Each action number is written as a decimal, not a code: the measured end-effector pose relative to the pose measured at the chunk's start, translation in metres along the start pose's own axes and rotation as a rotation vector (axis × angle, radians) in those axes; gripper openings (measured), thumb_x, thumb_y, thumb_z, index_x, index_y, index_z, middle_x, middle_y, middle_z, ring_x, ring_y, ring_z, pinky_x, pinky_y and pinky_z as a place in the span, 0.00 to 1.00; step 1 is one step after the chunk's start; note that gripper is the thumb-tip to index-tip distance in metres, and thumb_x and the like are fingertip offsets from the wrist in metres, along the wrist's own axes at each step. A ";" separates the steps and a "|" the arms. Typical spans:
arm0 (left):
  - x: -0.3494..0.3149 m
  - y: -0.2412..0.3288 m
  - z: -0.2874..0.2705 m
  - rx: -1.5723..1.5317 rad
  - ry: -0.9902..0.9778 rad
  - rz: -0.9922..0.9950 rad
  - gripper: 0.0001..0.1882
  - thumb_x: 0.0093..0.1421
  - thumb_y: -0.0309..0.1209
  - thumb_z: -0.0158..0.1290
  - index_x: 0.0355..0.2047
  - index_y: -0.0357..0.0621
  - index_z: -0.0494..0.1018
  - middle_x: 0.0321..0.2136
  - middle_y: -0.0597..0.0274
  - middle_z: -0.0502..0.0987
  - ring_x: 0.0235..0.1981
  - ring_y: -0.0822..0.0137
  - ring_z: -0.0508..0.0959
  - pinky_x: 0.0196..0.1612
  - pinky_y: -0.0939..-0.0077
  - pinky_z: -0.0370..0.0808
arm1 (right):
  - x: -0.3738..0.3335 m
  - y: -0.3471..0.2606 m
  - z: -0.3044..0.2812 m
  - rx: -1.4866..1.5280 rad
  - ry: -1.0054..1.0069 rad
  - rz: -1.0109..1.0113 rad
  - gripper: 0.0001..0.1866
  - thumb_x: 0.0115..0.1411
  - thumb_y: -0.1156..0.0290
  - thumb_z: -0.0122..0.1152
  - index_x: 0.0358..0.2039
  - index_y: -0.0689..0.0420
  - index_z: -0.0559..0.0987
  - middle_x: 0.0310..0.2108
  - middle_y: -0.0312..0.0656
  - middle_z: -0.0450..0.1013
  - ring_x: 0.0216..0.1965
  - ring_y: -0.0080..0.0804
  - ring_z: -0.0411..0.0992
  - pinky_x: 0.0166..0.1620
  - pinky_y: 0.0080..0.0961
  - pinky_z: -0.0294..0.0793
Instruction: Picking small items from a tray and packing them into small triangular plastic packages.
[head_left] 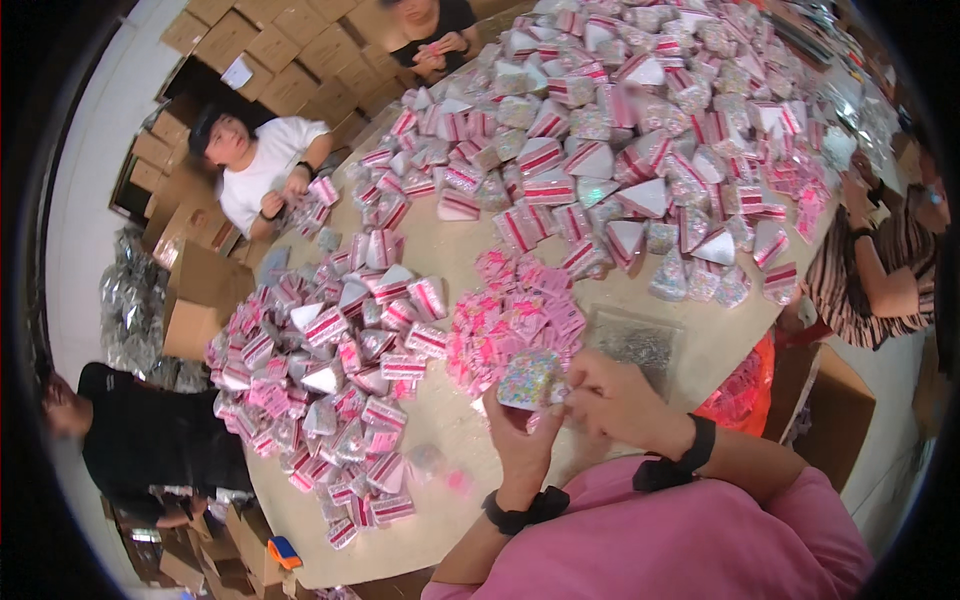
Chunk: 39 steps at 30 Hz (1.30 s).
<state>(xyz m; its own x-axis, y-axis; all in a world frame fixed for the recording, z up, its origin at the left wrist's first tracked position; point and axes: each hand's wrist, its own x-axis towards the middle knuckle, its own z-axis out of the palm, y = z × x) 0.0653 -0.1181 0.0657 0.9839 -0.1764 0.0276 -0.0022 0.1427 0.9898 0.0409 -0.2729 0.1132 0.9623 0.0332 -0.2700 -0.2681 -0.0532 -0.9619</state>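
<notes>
My left hand (pixel 522 440) is closed around a cake-slice-shaped piece (pixel 528 378) with a speckled, multicoloured glittery top, held up over the table. At the slice's right edge, my right hand (pixel 615 395) has its fingers pinched together; what lies between them is too small to make out. Just beyond my hands is a pile of pink printed tags (pixel 515 310). A flat see-through bag (pixel 640 345) with many tiny dark pieces lies beyond my right hand.
A big heap of similar slices (pixel 600 130) covers the far table, and another heap (pixel 340 370) spreads at the left. An orange-red bag (pixel 740 390) and an open carton (pixel 835 410) stand at the right edge. Several people work around the table (pixel 440 540); stacked cartons (pixel 290 50) stand behind.
</notes>
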 end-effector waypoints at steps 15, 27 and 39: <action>-0.018 -0.004 -0.053 -0.020 0.146 -0.202 0.22 0.55 0.23 0.53 0.49 0.36 0.60 0.43 0.55 0.70 0.43 0.65 0.74 0.43 0.72 0.74 | 0.030 0.042 0.036 0.191 -0.261 -0.044 0.08 0.57 0.71 0.59 0.30 0.60 0.70 0.22 0.35 0.69 0.25 0.19 0.69 0.27 0.20 0.68; -0.002 0.009 -0.211 1.103 0.530 0.278 0.33 0.52 0.25 0.55 0.58 0.34 0.57 0.52 0.48 0.64 0.55 0.53 0.62 0.59 0.61 0.58 | 0.006 0.166 -0.055 -0.921 -0.081 -0.272 0.09 0.53 0.72 0.49 0.33 0.60 0.75 0.35 0.49 0.74 0.35 0.49 0.73 0.39 0.38 0.73; -0.030 -0.066 -0.086 0.853 -0.302 0.085 0.19 0.57 0.30 0.55 0.46 0.33 0.70 0.42 0.46 0.74 0.46 0.52 0.72 0.51 0.66 0.67 | -0.002 0.167 -0.028 -1.195 -0.071 -0.327 0.07 0.51 0.73 0.51 0.27 0.60 0.77 0.30 0.49 0.72 0.32 0.45 0.75 0.32 0.39 0.76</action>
<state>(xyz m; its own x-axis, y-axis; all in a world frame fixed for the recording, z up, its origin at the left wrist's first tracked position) 0.0512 -0.0386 -0.0126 0.8858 -0.4636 0.0218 -0.3225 -0.5811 0.7472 -0.0044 -0.3096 -0.0456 0.9613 0.2684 -0.0625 0.2302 -0.9068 -0.3532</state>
